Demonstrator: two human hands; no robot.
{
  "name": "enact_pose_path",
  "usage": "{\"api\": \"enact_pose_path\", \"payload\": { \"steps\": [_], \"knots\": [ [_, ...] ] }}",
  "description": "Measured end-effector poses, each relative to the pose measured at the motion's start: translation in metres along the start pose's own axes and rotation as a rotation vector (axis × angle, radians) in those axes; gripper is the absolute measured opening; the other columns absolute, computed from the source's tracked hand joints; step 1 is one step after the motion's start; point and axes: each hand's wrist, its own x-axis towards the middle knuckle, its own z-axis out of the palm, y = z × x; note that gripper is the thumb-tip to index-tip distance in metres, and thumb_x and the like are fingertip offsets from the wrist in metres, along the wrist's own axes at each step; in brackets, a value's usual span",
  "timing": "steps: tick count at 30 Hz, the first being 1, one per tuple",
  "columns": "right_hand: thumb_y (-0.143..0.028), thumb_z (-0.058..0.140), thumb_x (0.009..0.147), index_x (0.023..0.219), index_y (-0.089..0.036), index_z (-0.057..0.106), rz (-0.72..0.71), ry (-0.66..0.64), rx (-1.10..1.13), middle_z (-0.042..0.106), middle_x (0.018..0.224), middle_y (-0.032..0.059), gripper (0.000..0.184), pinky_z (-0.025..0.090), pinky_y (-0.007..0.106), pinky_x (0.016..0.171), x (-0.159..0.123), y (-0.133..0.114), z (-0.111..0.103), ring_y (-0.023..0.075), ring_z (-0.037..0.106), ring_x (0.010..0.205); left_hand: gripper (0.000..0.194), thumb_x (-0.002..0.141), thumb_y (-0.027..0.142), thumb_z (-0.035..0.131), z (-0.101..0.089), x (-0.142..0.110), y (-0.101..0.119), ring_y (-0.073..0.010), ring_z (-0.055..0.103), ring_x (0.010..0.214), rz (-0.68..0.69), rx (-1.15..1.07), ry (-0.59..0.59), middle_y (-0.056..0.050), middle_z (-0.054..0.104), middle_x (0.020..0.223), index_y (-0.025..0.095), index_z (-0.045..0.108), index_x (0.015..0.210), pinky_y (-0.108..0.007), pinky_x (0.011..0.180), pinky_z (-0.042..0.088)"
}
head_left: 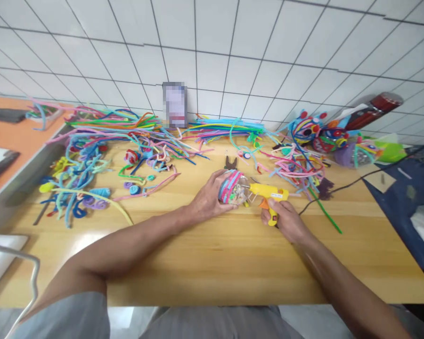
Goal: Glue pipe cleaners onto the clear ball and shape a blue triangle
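My left hand (209, 200) is closed around a clear ball (233, 188) wrapped with pink and blue pipe cleaners, resting on the wooden table (212, 263). In my right hand (286, 220) is a yellow hot glue gun (268, 194), gripped by its handle, with the nozzle pointing left at the ball. A black cord (360, 181) runs from the gun to the right.
Piles of coloured pipe cleaners (102, 150) cover the far and left parts of the table. Small pliers (230, 163) lie just behind the ball. Finished pipe-cleaner balls (318, 132) and a red can (374, 108) sit at the back right. A phone (175, 104) leans on the tiled wall.
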Motion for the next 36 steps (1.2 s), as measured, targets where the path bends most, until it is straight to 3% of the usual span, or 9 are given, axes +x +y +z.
{"api": "enact_pose_path", "payload": {
  "steps": [7, 12, 17, 24, 31, 36],
  "knots": [
    [-0.073, 0.087, 0.07, 0.071, -0.02, 0.064, 0.047, -0.01, 0.092, 0.058, 0.057, -0.0021, 0.057, 0.042, 0.029, 0.057, 0.002, -0.01, 0.005, 0.0135, 0.054, 0.053, 0.104, 0.077, 0.045, 0.092, 0.001, 0.005, -0.004, -0.0383, 0.05, 0.147, 0.077, 0.017, 0.051, -0.019, 0.049, 0.153, 0.025, 0.03, 0.159, -0.063, 0.121, 0.048],
    [-0.069, 0.091, 0.067, 0.077, -0.019, 0.064, 0.06, -0.034, 0.083, 0.062, 0.061, -0.0011, 0.057, 0.048, 0.029, 0.057, 0.014, -0.022, -0.002, 0.0137, 0.057, 0.055, 0.102, 0.073, 0.042, 0.094, -0.001, 0.011, -0.001, -0.0376, 0.053, 0.145, 0.024, 0.007, 0.035, -0.018, 0.052, 0.15, 0.024, 0.036, 0.155, -0.061, 0.122, 0.047],
    [-0.068, 0.088, 0.071, 0.075, -0.021, 0.057, -0.003, -0.033, 0.113, 0.051, 0.057, -0.0065, 0.057, 0.041, 0.026, 0.05, 0.018, -0.015, -0.001, 0.0096, 0.048, 0.048, 0.1, 0.074, 0.044, 0.093, -0.003, 0.01, 0.003, -0.0374, 0.054, 0.143, -0.025, 0.009, 0.023, -0.019, 0.052, 0.149, 0.022, 0.038, 0.155, -0.06, 0.122, 0.047],
    [-0.072, 0.086, 0.073, 0.069, -0.022, 0.053, -0.045, 0.014, 0.095, 0.049, 0.056, -0.0065, 0.061, 0.038, 0.025, 0.048, 0.013, -0.001, 0.001, 0.0092, 0.048, 0.048, 0.104, 0.076, 0.048, 0.091, 0.002, 0.0, -0.001, -0.0394, 0.05, 0.148, 0.021, 0.073, 0.072, -0.022, 0.051, 0.154, 0.023, 0.033, 0.158, -0.065, 0.122, 0.044],
    [-0.074, 0.081, 0.079, 0.064, -0.022, 0.048, -0.071, 0.034, -0.007, 0.046, 0.054, -0.0066, 0.063, 0.038, 0.026, 0.05, 0.012, -0.003, -0.001, 0.0094, 0.049, 0.047, 0.102, 0.078, 0.048, 0.09, 0.002, -0.001, 0.002, -0.0388, 0.049, 0.15, 0.001, 0.044, 0.064, -0.022, 0.051, 0.156, 0.022, 0.033, 0.159, -0.064, 0.123, 0.043],
    [-0.072, 0.085, 0.074, 0.065, -0.022, 0.047, -0.028, 0.048, 0.067, 0.044, 0.054, -0.0072, 0.063, 0.036, 0.026, 0.048, 0.008, -0.009, 0.001, 0.0086, 0.046, 0.045, 0.101, 0.081, 0.047, 0.088, 0.001, 0.001, 0.008, -0.0384, 0.048, 0.151, 0.004, 0.049, 0.042, -0.022, 0.05, 0.156, 0.024, 0.03, 0.16, -0.063, 0.123, 0.045]
  ]
}}
